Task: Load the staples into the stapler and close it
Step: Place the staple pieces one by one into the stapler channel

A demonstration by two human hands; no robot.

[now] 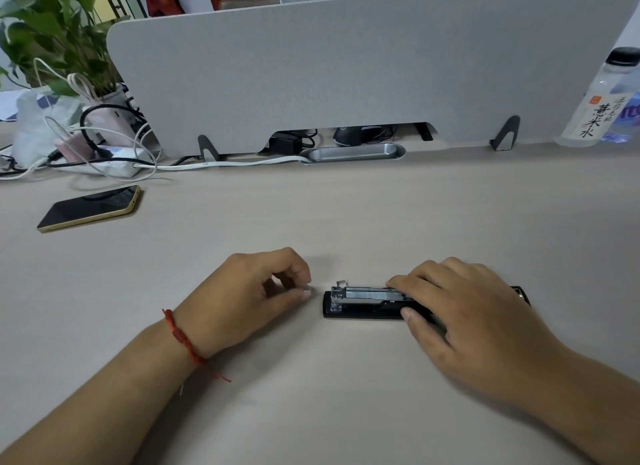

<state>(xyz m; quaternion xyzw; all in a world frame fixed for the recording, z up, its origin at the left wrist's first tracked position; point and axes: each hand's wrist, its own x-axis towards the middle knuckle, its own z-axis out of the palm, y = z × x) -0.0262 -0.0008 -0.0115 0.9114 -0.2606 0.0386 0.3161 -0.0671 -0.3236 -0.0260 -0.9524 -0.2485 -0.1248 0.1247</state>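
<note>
Hands: right hand [460, 308] grips the open stapler [360, 303] on the near surface [311, 412]. The left hand [249, 291] curls just left of it, and I cannot tell whether it holds anything. Crooked staples [370, 293] could jam the lid as it closes.

A: Where is the camera?
B: On the person's head, facing forward and down across the table [346, 215].
A: How near?
B: Close. Forearms enter from the bottom edge; left hand [249, 291], right hand [467, 308] and stapler [363, 300] lie just below centre. The wide lens bows the divider [346, 66] at the far edge.
</note>
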